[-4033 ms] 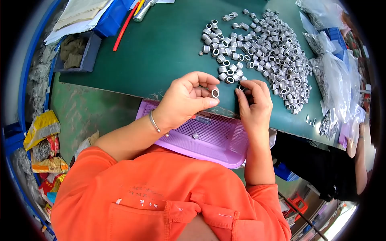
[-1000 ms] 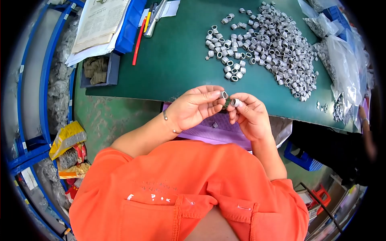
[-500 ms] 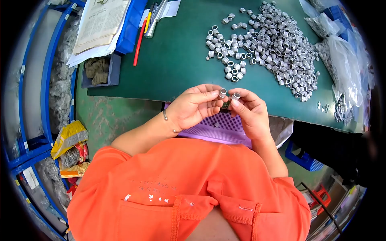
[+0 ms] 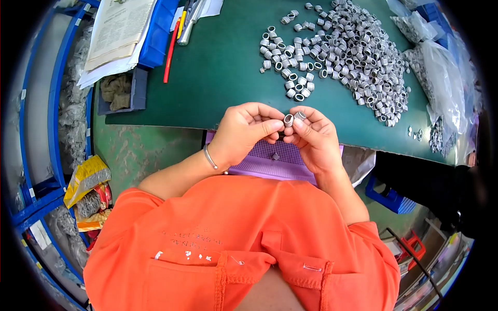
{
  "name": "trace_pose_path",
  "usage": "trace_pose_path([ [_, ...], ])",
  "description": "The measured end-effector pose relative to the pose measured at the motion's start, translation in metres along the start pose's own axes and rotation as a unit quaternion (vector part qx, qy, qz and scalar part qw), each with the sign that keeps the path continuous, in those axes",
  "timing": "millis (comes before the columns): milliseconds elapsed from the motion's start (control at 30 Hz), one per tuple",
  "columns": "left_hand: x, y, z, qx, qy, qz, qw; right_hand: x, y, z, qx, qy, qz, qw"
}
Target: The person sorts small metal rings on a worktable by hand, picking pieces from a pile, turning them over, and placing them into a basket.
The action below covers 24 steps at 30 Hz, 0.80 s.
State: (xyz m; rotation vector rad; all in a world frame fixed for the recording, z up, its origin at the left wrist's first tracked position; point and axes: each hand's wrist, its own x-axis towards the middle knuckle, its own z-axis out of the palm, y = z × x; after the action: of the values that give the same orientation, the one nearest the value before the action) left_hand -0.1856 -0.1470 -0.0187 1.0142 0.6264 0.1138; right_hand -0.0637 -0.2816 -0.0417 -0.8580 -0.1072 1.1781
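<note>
One ring (image 4: 288,124) (tilted) opens upward.

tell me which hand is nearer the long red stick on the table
Left. The left hand is below and right of the red stick in the picture; the right hand is farther to the right, beyond the left one. Neither touches it.

Spread along the worktop's (image 4: 223,67) left: papers (image 4: 116,33) next to a blue bin (image 4: 158,36), a red pen (image 4: 170,59), a yellow pen (image 4: 181,25) and a silver tool (image 4: 191,25). Just below the papers, rags (image 4: 116,92) in a grey bin (image 4: 139,89). Further left, a yellow bag (image 4: 85,173) beside a blue rack (image 4: 39,203). At right, a blue crate (image 4: 394,201).
</note>
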Motion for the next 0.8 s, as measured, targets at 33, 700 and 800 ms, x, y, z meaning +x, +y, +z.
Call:
trace_pose_path([
  [33, 0.000, 0.000, 0.001, -0.001, -0.002, -0.002, 1.000, 0.000, 0.001, -0.001, 0.000, 0.003, 0.000, 1.000],
  [700, 0.002, -0.010, 0.002, 0.178, -0.032, 0.200, 0.963, -0.015, 0.008, 0.003, -0.112, 0.032, -0.084, 0.990],
  [800, 0.002, -0.009, 0.001, 0.195, -0.039, 0.209, 0.958, -0.016, 0.005, 0.006, -0.108, 0.040, -0.094, 0.989],
])
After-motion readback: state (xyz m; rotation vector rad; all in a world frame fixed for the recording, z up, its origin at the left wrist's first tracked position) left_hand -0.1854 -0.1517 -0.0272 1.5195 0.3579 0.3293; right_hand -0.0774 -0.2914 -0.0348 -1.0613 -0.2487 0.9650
